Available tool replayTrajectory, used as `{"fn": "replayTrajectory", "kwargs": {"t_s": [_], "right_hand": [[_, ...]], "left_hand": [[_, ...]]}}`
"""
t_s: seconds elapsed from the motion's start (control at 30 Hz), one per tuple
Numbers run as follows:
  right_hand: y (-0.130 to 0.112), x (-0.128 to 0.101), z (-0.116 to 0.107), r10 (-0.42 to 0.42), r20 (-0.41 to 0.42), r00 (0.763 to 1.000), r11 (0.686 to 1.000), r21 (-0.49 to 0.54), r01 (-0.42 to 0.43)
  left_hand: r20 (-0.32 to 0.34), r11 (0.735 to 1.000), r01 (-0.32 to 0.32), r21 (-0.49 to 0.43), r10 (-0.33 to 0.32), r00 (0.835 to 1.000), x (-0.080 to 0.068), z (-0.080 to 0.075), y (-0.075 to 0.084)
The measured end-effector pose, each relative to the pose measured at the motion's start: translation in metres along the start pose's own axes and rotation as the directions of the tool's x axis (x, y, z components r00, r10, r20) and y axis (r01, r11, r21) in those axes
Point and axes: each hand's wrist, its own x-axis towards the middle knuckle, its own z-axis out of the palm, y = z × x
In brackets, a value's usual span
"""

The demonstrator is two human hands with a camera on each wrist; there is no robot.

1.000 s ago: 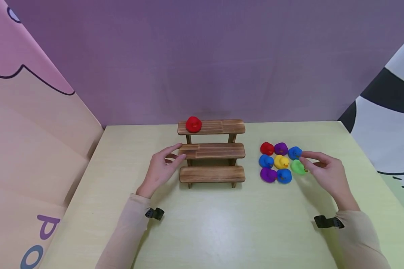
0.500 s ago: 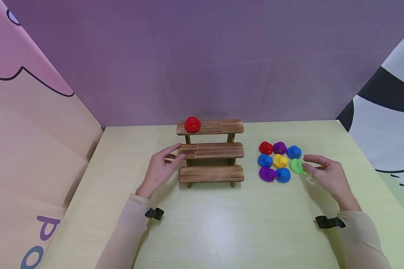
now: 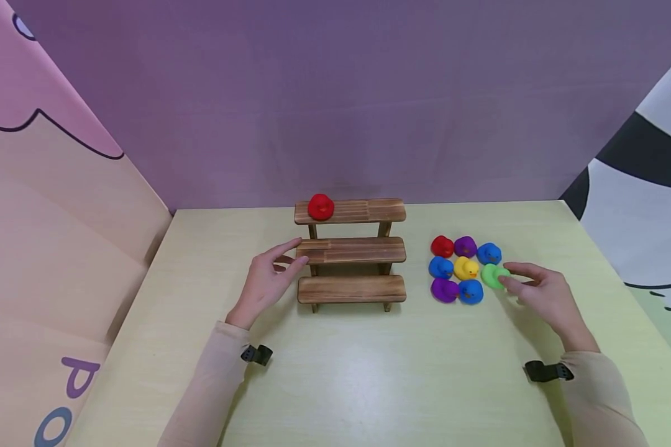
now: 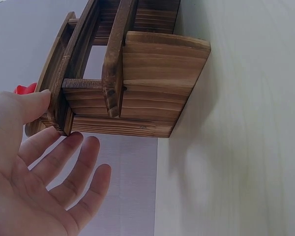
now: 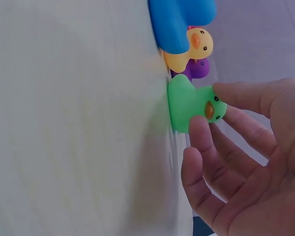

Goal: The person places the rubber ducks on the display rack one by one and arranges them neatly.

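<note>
A three-tier wooden stand (image 3: 351,287) rises in steps on the table, a red rubber duck (image 3: 320,207) on the left of its top tier. My left hand (image 3: 265,282) holds the left end of the middle tier; in the left wrist view, its thumb lies on the board while the other fingers spread below. My right hand (image 3: 545,298) pinches the head of a green rubber duck (image 5: 187,104) between thumb and fingers. That duck is at the right edge of a group of ducks, close against the table in the right wrist view.
Left of the green duck sit a yellow duck (image 3: 466,268), a red duck (image 3: 442,246), purple ducks (image 3: 444,290) and blue ducks (image 3: 471,291), packed closely. A purple wall (image 3: 346,112) stands behind the table (image 3: 335,372), with printed panels at both sides.
My right hand has left the blue duck at the back right, come slightly toward me, and closed its fingertips on the green duck. My left hand has stayed on the stand.
</note>
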Motion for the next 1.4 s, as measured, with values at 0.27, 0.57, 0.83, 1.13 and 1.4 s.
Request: {"fn": "replayTrajectory", "kwargs": {"t_s": [0.27, 0.57, 0.83, 1.13, 1.4], "right_hand": [[-0.001, 0.002, 0.001, -0.001, -0.005, 1.000, 1.000, -0.028, 0.001], [-0.004, 0.002, 0.001, -0.003, -0.023, 1.000, 0.998, -0.056, 0.002], [-0.008, 0.002, -0.001, -0.002, -0.046, 0.999, 0.997, -0.082, -0.002], [-0.016, -0.001, -0.002, 0.013, -0.084, 0.996, 0.995, -0.096, -0.021], [-0.027, -0.003, -0.002, 0.016, -0.091, 0.996, 0.995, -0.101, -0.025]], "left_hand": [[-0.002, 1.000, -0.005, 0.005, 0.005, 1.000, 0.001, 0.000, 0.000], [0.002, 1.000, -0.002, 0.004, 0.002, 1.000, 0.002, 0.000, 0.001], [-0.002, 1.000, -0.007, -0.001, 0.007, 1.000, 0.001, 0.000, 0.001], [0.001, 1.000, 0.001, -0.002, -0.001, 1.000, 0.001, 0.001, -0.001], [-0.002, 1.000, 0.010, 0.007, -0.010, 1.000, 0.000, 0.001, -0.002]]}}
